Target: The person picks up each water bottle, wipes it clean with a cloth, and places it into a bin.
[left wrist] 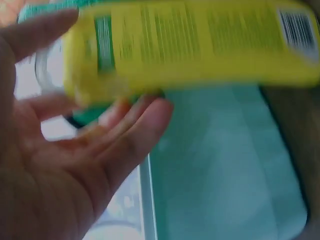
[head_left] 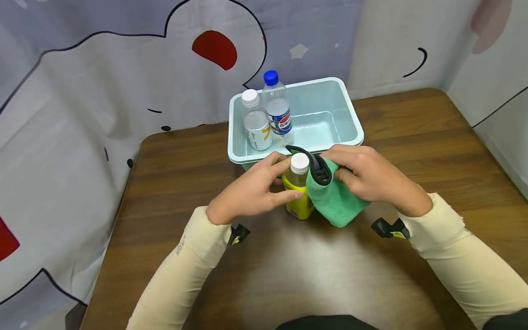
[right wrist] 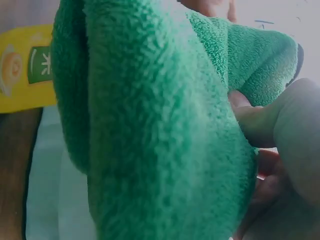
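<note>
My left hand (head_left: 257, 185) holds a yellow-labelled bottle (head_left: 300, 201) with a white cap (head_left: 299, 162), upright at the front of the tub. In the left wrist view, thumb and index finger grip the bottle (left wrist: 185, 45) near its neck, while the other fingers (left wrist: 135, 130) stand off it. On the bottle's right side, my right hand (head_left: 367, 176) grips a green towel (head_left: 336, 201) with a dark edging. The towel (right wrist: 160, 120) fills the right wrist view, pinched by the thumb, and hides part of the bottle.
Behind the hands, a pale blue plastic tub (head_left: 350, 119) stands on the wooden table (head_left: 173, 183). Inside, at its left end, are a white-capped bottle (head_left: 257, 126) and a blue-capped Pepsi bottle (head_left: 278, 110). A printed curtain (head_left: 103, 91) hangs behind the table.
</note>
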`<state>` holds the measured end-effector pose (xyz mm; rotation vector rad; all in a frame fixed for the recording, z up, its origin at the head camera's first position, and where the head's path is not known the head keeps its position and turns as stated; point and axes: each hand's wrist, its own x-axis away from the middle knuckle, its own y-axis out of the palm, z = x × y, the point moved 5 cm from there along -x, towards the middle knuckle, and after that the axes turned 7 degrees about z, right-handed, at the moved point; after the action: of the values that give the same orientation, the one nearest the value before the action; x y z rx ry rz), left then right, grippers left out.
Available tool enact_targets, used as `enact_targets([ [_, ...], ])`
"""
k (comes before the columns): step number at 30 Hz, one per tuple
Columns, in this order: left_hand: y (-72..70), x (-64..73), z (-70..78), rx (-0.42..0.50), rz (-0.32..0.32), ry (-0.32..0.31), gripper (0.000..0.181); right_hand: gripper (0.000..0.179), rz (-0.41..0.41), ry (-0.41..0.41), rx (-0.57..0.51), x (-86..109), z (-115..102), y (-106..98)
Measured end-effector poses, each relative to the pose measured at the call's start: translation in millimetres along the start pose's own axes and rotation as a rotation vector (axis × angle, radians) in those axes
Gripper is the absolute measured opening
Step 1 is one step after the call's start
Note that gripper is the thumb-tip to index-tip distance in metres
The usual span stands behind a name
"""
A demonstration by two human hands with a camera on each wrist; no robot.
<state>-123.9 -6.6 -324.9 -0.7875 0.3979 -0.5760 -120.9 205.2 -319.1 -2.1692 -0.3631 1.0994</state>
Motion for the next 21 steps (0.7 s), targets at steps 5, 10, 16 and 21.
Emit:
enact_targets([
  [5, 5.2, 0.9, 8.4, -0.070, 0.109, 0.017, 0.062, 0.033, -0.022, 0.006, 0.037, 0.7, -2, 6],
  [10, 7.3, 1.5, 9.9, -0.028, 0.154, 0.069, 0.051, 0.038, -0.103, 0.030, 0.022, 5.8, 5, 16],
  [16, 10.7, -1.4, 8.9, 0.016, 0.162, 0.103, 0.042, 0.029, -0.337, 0.124, 0.089, 26.4, 20, 52],
  [21, 11.1, -2.5, 1.1, 0.037, 0.178, 0.078, 0.042, 0.026, -0.494, 0.210, 0.159, 39.3, 28, 78],
])
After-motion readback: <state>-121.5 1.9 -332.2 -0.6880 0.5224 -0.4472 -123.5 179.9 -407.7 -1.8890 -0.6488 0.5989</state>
